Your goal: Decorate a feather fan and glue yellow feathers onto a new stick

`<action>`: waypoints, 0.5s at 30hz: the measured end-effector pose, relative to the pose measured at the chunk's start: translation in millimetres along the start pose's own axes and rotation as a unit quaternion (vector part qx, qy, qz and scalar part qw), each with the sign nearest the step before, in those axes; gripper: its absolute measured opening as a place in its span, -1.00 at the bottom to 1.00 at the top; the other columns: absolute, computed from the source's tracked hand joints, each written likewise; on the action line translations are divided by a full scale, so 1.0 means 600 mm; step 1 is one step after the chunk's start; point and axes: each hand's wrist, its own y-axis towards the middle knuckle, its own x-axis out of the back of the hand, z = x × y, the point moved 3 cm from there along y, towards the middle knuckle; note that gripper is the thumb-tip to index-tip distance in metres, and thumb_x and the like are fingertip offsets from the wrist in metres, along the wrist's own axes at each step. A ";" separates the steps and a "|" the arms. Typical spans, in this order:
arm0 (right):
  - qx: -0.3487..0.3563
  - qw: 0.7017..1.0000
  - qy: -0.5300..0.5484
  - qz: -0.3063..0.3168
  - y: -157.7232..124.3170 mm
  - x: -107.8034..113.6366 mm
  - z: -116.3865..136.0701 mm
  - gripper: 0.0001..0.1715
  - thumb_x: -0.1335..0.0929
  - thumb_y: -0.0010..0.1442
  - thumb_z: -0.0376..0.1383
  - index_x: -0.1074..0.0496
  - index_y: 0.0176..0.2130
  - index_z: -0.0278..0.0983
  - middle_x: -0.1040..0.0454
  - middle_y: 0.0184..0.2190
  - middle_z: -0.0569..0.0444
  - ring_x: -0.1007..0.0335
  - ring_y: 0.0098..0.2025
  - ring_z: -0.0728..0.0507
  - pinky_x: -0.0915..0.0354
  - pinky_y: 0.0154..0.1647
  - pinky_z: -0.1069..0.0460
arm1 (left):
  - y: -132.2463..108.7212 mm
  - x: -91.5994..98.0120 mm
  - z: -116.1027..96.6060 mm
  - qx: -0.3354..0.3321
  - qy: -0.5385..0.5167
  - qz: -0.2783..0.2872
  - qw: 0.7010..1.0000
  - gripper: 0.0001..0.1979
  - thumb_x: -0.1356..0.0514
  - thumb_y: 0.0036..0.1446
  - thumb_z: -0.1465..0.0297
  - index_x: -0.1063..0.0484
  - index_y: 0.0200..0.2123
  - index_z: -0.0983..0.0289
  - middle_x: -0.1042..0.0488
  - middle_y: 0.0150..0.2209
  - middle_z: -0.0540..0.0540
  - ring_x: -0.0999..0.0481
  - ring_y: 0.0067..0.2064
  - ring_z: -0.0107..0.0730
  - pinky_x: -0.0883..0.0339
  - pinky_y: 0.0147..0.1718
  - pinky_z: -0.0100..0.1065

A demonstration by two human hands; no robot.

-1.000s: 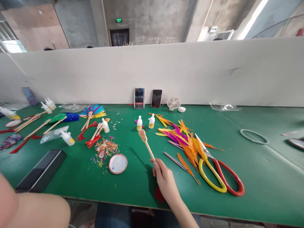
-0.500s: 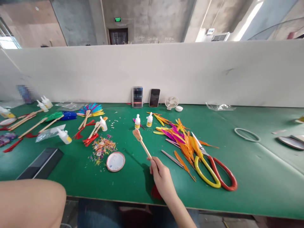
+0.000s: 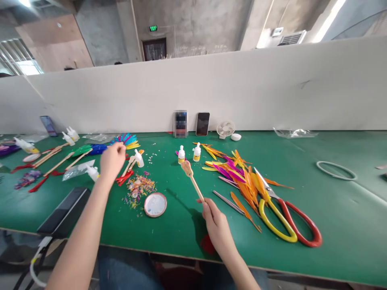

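My right hand (image 3: 215, 217) grips a wooden stick (image 3: 196, 186) by its lower end. The stick leans up to the left, its wider flat head in front of a small white glue bottle (image 3: 181, 154). A red tassel (image 3: 208, 244) shows below that hand. Over the left part of the table is my left hand (image 3: 112, 161), its fingers curled together; whether anything is in them is hidden. Just behind it appears a fan of blue and yellow feathers (image 3: 130, 141). Another glue bottle (image 3: 139, 158) and a heap of colourful bits (image 3: 140, 187) lie to its right.
Large scissors (image 3: 279, 209) with yellow and red handles lie right of loose orange and purple feathers (image 3: 246, 181). A round white lid (image 3: 155, 204) and a dark box (image 3: 64, 211) lie nearer. Two phones and a small fan (image 3: 225, 129) stand by the white partition (image 3: 256, 88).
My left forearm has swung up and forward, bringing the closed hand over the left side. My right hand still holds the stick. The view has turned slightly left.
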 end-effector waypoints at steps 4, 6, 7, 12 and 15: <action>-0.002 1.000 0.004 0.005 0.000 0.000 0.002 -0.35 -0.06 0.08 0.08 -0.39 -0.30 -0.36 -0.02 -0.74 0.23 0.03 -0.71 0.00 0.04 -0.69 0.11 | -0.026 -0.057 0.038 0.044 0.180 0.142 0.972 -0.75 0.03 0.09 0.40 -0.43 -0.37 0.34 -0.47 -0.32 0.23 -0.46 -0.23 -0.16 -0.30 -0.33 -0.28; -0.005 1.000 0.004 0.010 0.000 -0.001 0.003 -0.33 -0.06 0.08 0.09 -0.39 -0.29 -0.37 -0.02 -0.74 0.22 0.03 -0.71 -0.01 0.03 -0.69 0.11 | -0.036 -0.079 0.051 0.034 0.209 0.167 0.963 -0.76 0.03 0.08 0.40 -0.42 -0.34 0.34 -0.47 -0.29 0.23 -0.46 -0.21 -0.17 -0.30 -0.31 -0.31; -0.007 1.000 0.003 0.012 0.000 -0.001 0.004 -0.32 -0.06 0.07 0.10 -0.39 -0.28 -0.38 -0.02 -0.74 0.22 0.03 -0.70 -0.01 0.03 -0.69 0.11 | -0.038 -0.086 0.056 0.032 0.212 0.168 0.962 -0.75 0.04 0.09 0.41 -0.41 -0.32 0.35 -0.47 -0.27 0.24 -0.46 -0.20 -0.18 -0.30 -0.31 -0.32; -0.015 1.000 0.002 0.023 -0.002 -0.003 0.007 -0.31 -0.05 0.07 0.11 -0.38 -0.28 -0.38 -0.03 -0.72 0.22 0.04 -0.69 0.00 0.03 -0.69 0.11 | -0.035 -0.095 0.067 0.040 0.203 0.155 0.966 -0.76 0.04 0.07 0.48 -0.37 -0.26 0.43 -0.45 -0.27 0.31 -0.47 -0.21 -0.16 -0.30 -0.30 -0.31; -0.018 1.000 0.010 0.024 -0.002 -0.003 0.009 -0.31 -0.06 0.06 0.12 -0.38 -0.30 -0.38 -0.04 -0.72 0.22 0.03 -0.69 0.00 0.02 -0.69 0.11 | -0.027 -0.086 0.070 0.055 0.190 0.132 0.971 -0.74 0.05 0.06 0.52 -0.35 -0.23 0.47 -0.43 -0.26 0.36 -0.46 -0.21 -0.15 -0.29 -0.29 -0.30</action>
